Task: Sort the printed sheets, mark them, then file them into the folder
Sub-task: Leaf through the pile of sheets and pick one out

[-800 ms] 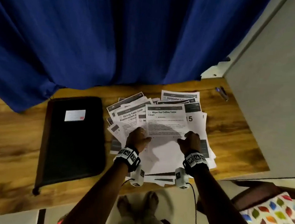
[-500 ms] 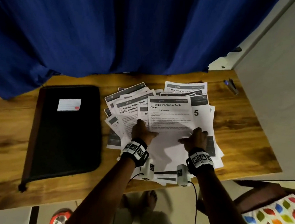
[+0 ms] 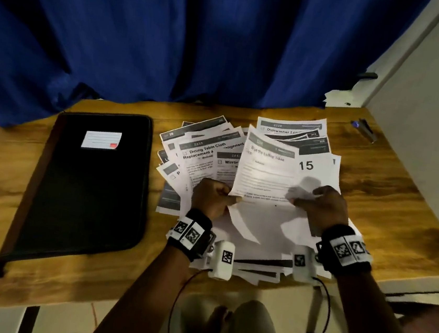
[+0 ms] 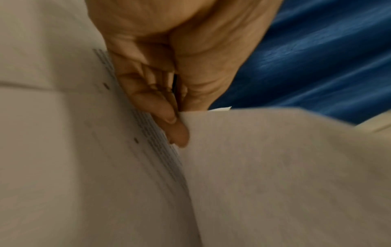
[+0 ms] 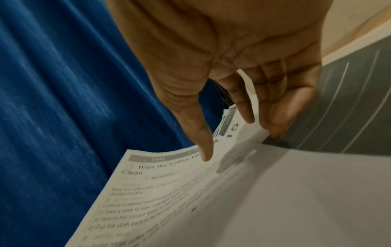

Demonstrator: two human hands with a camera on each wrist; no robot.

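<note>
A white printed sheet headed "Wipe the Coffee Table Clean" [image 3: 265, 177] is being held at its left edge by the left hand [image 3: 210, 199], the paper being pinched between the thumb and the curled fingers [image 4: 169, 120]; the pinched edge is being raised off the pile, so that the sheet is curving upward. The right hand [image 3: 323, 208] is being rested on the same sheet's right part, its fingers [image 5: 281, 117] being kept fairly straight and slightly spread, with the fingertips touching the paper; whether anything is being pinched there cannot be told. Under the sheet, a loose fanned pile of white printed sheets with dark header bars [image 3: 206, 151] is being borne by the brown wooden table [image 3: 390, 191], one page marked "15" [image 3: 306, 165] lying just beside the right hand. A closed black zipped folder with a white label [image 3: 84, 186] is lying flat to the left of the pile, apart from it. A dark blue curtain [image 3: 173, 32] is hanging behind the table.
</note>
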